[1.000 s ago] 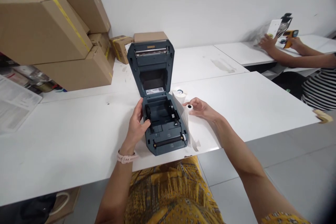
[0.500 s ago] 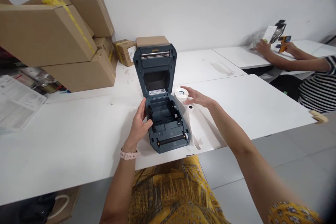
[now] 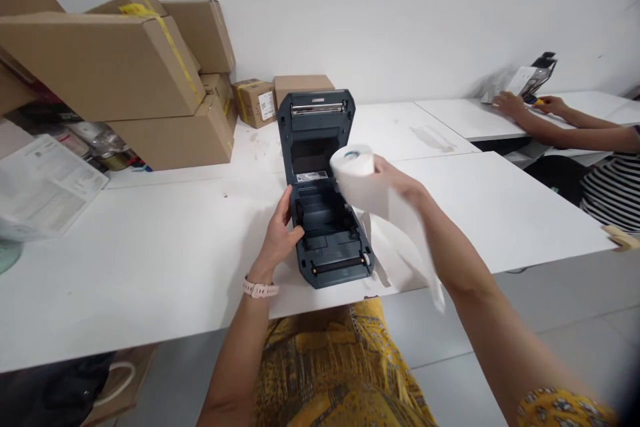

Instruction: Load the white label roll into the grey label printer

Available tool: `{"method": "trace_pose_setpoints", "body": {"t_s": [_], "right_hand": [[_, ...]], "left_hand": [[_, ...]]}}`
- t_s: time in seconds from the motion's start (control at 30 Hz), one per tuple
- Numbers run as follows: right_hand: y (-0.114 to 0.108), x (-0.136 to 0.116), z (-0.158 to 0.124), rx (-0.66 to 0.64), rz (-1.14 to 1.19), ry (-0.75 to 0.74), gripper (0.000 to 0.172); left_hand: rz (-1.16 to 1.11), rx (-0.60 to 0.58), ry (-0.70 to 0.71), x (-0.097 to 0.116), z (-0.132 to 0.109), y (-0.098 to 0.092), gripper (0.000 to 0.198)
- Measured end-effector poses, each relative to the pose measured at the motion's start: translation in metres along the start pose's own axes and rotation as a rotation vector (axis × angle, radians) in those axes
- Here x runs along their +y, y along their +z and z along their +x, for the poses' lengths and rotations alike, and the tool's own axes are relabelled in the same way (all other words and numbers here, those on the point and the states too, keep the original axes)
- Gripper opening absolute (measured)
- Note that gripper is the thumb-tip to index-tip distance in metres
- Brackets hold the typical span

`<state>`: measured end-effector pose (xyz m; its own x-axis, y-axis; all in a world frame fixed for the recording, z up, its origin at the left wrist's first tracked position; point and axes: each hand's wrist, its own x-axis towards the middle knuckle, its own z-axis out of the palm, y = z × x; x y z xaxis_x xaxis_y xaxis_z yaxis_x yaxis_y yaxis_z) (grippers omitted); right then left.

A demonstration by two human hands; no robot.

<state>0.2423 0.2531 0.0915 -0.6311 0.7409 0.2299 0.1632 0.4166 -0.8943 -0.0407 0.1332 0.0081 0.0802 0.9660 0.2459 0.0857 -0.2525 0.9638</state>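
A tall stack of brown cardboard boxes with yellow tape (image 3: pixel 100 67) fills the left rear of the white counter (image 3: pixel 165 267), beside a flat, clear-wrapped package with printed sheets (image 3: pixel 50 180). Farther right, a small taped carton with a white label (image 3: pixel 250 105) stands next to a plain, low brown cardboard box (image 3: pixel 304 83), whose lower part is blocked by the raised lid of the dark blue-grey plastic printer (image 3: pixel 330 243). The printer sits open near the counter's front edge. To the far right, a co-worker in a black-and-white striped top (image 3: pixel 615 190) has both arms over an adjoining white table (image 3: pixel 593 103).

The thick white paper roll (image 3: pixel 355 180) covers part of the printer's right side and is blurred; it seems to be off the counter, though whether it touches the printer is hard to tell. The co-worker's small yellow item (image 3: pixel 539 102) is mostly hidden.

The left hand (image 3: pixel 280 235) grasps the printer's left side, thumb over the rim, fingers along the outside. The right hand (image 3: pixel 397 177) is curled around the roll's right side, its fingertips partly concealed, while a loose white strip (image 3: pixel 410 230) trails down beside the wrist.
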Motion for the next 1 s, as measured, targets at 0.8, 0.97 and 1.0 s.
{"method": "trace_pose_setpoints", "body": {"t_s": [0.8,0.97,1.0], "right_hand": [[0.038,-0.053,0.024,0.201,-0.214,-0.259,0.037],[0.012,-0.074,0.059,0.694,-0.315,-0.494,0.047],[0.008,-0.075,0.068,0.652,-0.350,-0.485,0.053]], "left_hand": [[0.069,-0.007,-0.031,0.004,-0.008,0.000,0.083],[0.095,0.004,-0.066,0.006,-0.008,0.000,0.081],[0.097,0.005,-0.064,0.005,-0.007,-0.001,0.080]]}}
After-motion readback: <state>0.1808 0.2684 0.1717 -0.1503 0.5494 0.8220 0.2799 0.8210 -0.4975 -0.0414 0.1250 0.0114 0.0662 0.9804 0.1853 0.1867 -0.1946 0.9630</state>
